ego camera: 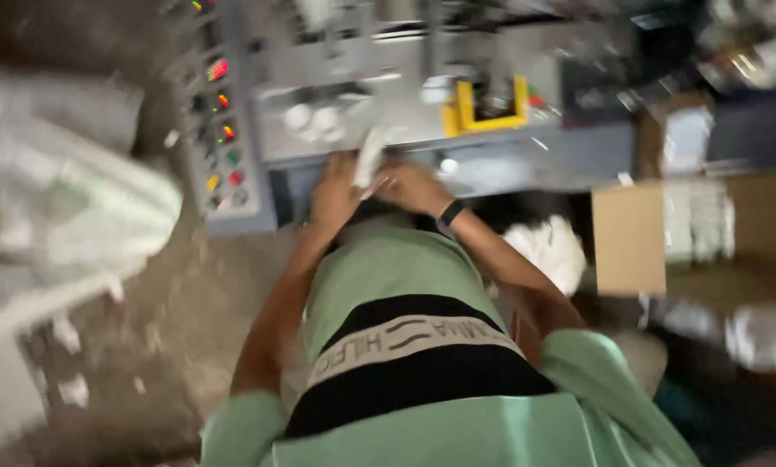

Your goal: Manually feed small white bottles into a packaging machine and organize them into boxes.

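At the bottom of the frame is the person's own green and black shirt [405, 346], with both forearms reaching up toward the middle of the picture. There the left hand [334, 195] and the right hand [414, 186] meet at the front edge of a grey machine [405, 104], the right wrist wearing a dark band [449, 213]. Between the hands stands a small white piece [369, 158], narrow and pale, tilted a little; blur hides its exact form. Both hands seem curled about it, fingers closed from either side, though which hand bears it I cannot tell. Judging by this, the piece is in hand at the machine's edge and not yet set into anything. To the right of centre lie a white bag [548, 246] and an open cardboard box [699, 233] with pale contents. Left of the hands rises a control panel [219, 130] with red, green and yellow buttons. Further up, a yellow fixture [489, 108] sits on the machine bed beside some white round parts [314, 119].
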